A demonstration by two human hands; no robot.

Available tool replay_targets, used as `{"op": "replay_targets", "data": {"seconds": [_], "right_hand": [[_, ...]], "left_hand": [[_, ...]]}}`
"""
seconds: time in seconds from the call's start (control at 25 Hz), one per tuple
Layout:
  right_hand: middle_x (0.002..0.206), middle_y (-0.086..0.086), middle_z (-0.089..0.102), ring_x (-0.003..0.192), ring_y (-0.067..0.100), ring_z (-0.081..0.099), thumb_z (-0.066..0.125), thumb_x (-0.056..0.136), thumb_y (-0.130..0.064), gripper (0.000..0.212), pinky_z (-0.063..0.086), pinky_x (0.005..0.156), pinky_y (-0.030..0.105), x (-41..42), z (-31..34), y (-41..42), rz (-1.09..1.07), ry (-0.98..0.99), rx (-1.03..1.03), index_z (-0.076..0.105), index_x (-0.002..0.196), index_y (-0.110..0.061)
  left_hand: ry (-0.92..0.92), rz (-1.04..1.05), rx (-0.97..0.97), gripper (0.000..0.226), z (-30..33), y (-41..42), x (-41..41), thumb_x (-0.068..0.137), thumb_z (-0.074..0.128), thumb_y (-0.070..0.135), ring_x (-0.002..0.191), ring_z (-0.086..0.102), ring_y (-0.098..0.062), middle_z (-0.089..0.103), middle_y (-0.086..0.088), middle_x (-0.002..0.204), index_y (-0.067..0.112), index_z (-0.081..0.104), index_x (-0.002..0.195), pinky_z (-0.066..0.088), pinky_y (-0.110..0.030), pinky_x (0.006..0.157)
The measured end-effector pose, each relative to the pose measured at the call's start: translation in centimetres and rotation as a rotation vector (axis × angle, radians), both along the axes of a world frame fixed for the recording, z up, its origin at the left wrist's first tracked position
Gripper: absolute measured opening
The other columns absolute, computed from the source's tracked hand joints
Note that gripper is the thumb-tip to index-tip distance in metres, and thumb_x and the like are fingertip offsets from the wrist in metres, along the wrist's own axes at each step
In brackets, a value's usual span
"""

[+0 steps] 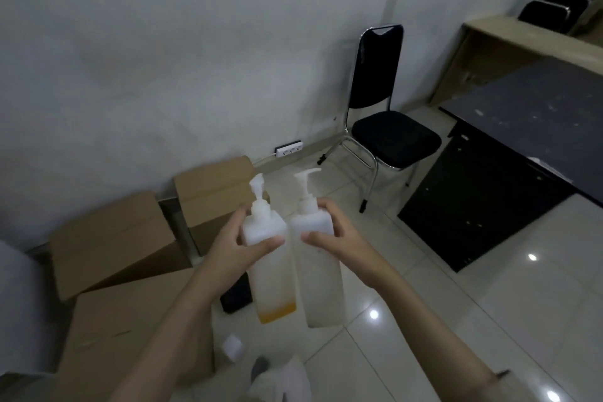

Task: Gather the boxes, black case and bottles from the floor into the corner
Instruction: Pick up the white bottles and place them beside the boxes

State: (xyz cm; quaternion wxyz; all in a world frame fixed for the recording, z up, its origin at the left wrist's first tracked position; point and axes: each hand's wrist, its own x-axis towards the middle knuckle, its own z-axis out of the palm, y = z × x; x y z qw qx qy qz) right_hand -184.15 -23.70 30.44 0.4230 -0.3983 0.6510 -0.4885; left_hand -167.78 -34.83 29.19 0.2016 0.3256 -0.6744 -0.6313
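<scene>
Translucent plastic: two pump bottles, held upright side by side above the floor.
Left fingers (261, 246): clamped round the left bottle (267, 258), which has an orange residue at its base.
Right fingers (326, 206): clamped round the right bottle (318, 268), which looks empty.
Below: black case (236, 295) on the floor, beside the boxes (114, 238) against the wall.
Risk: each grip sits high near the pump, so a bottle could slip or swing and knock the other.
Risk: set down carelessly, these tall bottles may topple on the glossy tiles.
</scene>
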Motion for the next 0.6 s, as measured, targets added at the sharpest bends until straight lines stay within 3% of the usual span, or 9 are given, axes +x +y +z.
{"op": "replay_targets", "data": {"seconds": [0.08, 0.12, 0.2, 0.28, 0.4, 0.48, 0.6], "right_hand": [[0.113, 0.001, 0.058, 0.097, 0.017, 0.063, 0.065, 0.074, -0.031, 0.043, 0.059, 0.079, 0.032, -2.2, 0.2, -2.4, 0.008, 0.024, -0.004, 0.049, 0.114, -0.034], [0.115, 0.003, 0.057, 0.1, 0.02, 0.062, 0.066, 0.074, -0.03, 0.044, 0.058, 0.082, 0.037, -3.1, 0.2, -3.7, 0.018, 0.047, 0.004, 0.05, 0.115, -0.033], [0.118, 0.004, 0.054, 0.105, 0.021, 0.058, 0.068, 0.078, -0.031, 0.042, 0.055, 0.087, 0.039, -4.4, 0.3, -6.8, 0.026, 0.091, 0.006, 0.053, 0.117, -0.03], [0.116, 0.003, 0.056, 0.106, 0.014, 0.056, 0.064, 0.085, -0.033, 0.031, 0.049, 0.088, 0.028, -5.4, 0.3, -10.5, 0.041, 0.167, -0.025, 0.058, 0.114, -0.024], [0.11, 0.0, 0.058, 0.1, 0.005, 0.054, 0.059, 0.088, -0.036, 0.023, 0.042, 0.082, 0.019, -5.9, 0.0, -14.6, 0.058, 0.233, -0.043, 0.063, 0.106, -0.023], [0.106, -0.002, 0.058, 0.094, 0.001, 0.053, 0.061, 0.088, -0.034, 0.019, 0.041, 0.077, 0.016, -6.2, -0.5, -16.9, 0.129, 0.232, -0.057, 0.062, 0.104, -0.023], [0.102, -0.002, 0.055, 0.088, -0.005, 0.05, 0.065, 0.085, -0.03, 0.02, 0.037, 0.073, 0.004, -6.6, -1.6, -20.6, 0.247, 0.301, -0.06, 0.062, 0.103, -0.022]], "left_hand": [[-0.041, -0.01, -0.036, 0.048, 0.4, -2.3, -2.0, 0.069, 0.076, 0.031, 0.091, 0.06, 0.009, 0.056, 0.021, 0.106, 0.054, 0.046, 0.098, 0.05, -0.009, 0.062], [-0.058, 0.002, -0.057, 0.049, 0.4, -3.3, -2.8, 0.071, 0.076, 0.027, 0.095, 0.059, 0.006, 0.055, 0.021, 0.108, 0.054, 0.046, 0.099, 0.05, -0.011, 0.066], [-0.1, 0.057, -0.087, 0.054, 0.5, -5.1, -4.3, 0.077, 0.071, 0.027, 0.104, 0.055, -0.006, 0.053, 0.013, 0.112, 0.046, 0.044, 0.119, 0.049, -0.021, 0.081], [-0.118, 0.079, -0.16, 0.052, 0.7, -7.4, -5.9, 0.086, 0.061, 0.026, 0.093, 0.051, -0.006, 0.054, 0.008, 0.097, 0.014, 0.042, 0.134, 0.045, -0.024, 0.086], [-0.135, 0.135, -0.162, 0.057, 0.4, -9.6, -7.3, 0.092, 0.051, 0.018, 0.076, 0.048, -0.007, 0.048, 0.001, 0.083, -0.011, 0.026, 0.133, 0.041, -0.02, 0.07], [-0.093, 0.222, -0.14, 0.057, 0.4, -10.8, -7.5, 0.093, 0.049, 0.016, 0.079, 0.052, -0.012, 0.05, -0.002, 0.086, -0.011, 0.023, 0.135, 0.043, -0.023, 0.073], [-0.062, 0.275, -0.085, 0.045, -0.3, -12.3, -7.3, 0.096, 0.041, 0.021, 0.114, 0.054, -0.02, 0.055, -0.004, 0.12, 0.008, 0.033, 0.139, 0.043, -0.038, 0.1]]}}
